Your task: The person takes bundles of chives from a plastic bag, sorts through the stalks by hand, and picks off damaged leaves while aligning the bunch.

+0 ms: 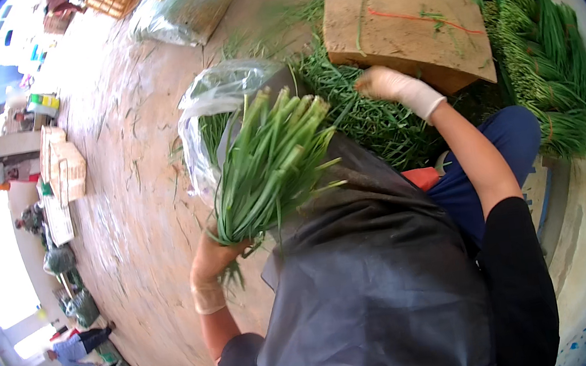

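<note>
Left hand [218,252], in a thin glove, is closed around the near, gathered part of a bunch of garlic chives [267,164], which slants up over the dark apron [373,297] with its thick pale-green ends fanning away. The bunch looks light; its leaves are probably soft, limp, easily bruised and slippery if damp, while the stalk ends seem stiffer, so a snug, gentle wrap around the gathered stalks should suit it best. Just beyond, a clear plastic bag [226,81] stands open. Farther right, the gloved right hand [389,85] has its fingers curled above loose leaves [373,122]; blur hides whether it holds anything. Next comes a low brown desk [404,12] with a red string [425,20] on it, tied green bundles [540,50] stacked to its right, and a plastic-wrapped bale [194,5] at the far left.
</note>
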A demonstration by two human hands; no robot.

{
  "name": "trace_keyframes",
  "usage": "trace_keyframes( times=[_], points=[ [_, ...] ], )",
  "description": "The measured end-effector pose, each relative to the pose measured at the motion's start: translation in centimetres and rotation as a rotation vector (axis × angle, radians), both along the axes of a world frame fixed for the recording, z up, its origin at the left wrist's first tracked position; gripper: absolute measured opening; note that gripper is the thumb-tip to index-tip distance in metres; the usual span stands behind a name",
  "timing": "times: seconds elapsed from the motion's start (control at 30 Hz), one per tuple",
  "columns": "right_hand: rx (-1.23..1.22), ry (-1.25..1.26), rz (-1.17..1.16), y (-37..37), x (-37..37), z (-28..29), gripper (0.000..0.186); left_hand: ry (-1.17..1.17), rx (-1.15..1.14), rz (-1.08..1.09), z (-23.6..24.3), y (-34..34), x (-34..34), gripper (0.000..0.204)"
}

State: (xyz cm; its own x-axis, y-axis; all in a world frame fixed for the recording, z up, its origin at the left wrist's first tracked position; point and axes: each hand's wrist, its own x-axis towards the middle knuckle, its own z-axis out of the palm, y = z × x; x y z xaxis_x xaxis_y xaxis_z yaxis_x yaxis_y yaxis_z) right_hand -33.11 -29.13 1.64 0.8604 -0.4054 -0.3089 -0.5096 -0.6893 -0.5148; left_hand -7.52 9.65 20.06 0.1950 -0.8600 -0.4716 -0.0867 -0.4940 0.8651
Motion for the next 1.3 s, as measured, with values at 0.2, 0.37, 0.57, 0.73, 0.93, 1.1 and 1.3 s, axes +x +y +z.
trace_keyframes(
  times=[0.2, 0.37, 0.57, 0.73, 0.93, 1.1, 1.3],
  points=[
    [0.211, -0.787, -0.342, 3.4, 0.8, 14.5, 0.079, -1.315, 0.099, -0.628, 10.0, -8.4, 1.0, 0.066],
    [-0.226, -0.890, 0.104, 9.1, 5.2, 20.6, 0.108, -1.775, -0.036, -1.093, 14.7, -19.5, -5.3, 0.042],
    [0.913, -1.141, -0.253, 4.7, 2.3, 19.7, 0.069, -1.861, -1.034, -1.131, 16.7, -31.1, -11.2, 0.021],
    [1.081, -1.323, -0.468, -3.1, -4.5, 18.7, 0.059, -0.727, -1.206, -0.102, 12.6, -36.3, -10.7, 0.061],
    [0.793, -1.426, -0.487, -7.0, -4.4, 17.4, 0.052, -0.202, -0.500, -0.369, -2.2, -40.8, -14.2, 0.070],
    [0.282, -1.404, -0.586, -8.5, -5.5, 15.4, 0.058, 0.093, -0.414, -0.515, -4.8, -44.9, -15.3, 0.066],
    [0.456, -1.232, -0.632, -9.3, -5.8, 7.7, 0.095, -0.248, -0.547, -0.589, -14.0, -46.4, -15.5, 0.066]
  ],
)
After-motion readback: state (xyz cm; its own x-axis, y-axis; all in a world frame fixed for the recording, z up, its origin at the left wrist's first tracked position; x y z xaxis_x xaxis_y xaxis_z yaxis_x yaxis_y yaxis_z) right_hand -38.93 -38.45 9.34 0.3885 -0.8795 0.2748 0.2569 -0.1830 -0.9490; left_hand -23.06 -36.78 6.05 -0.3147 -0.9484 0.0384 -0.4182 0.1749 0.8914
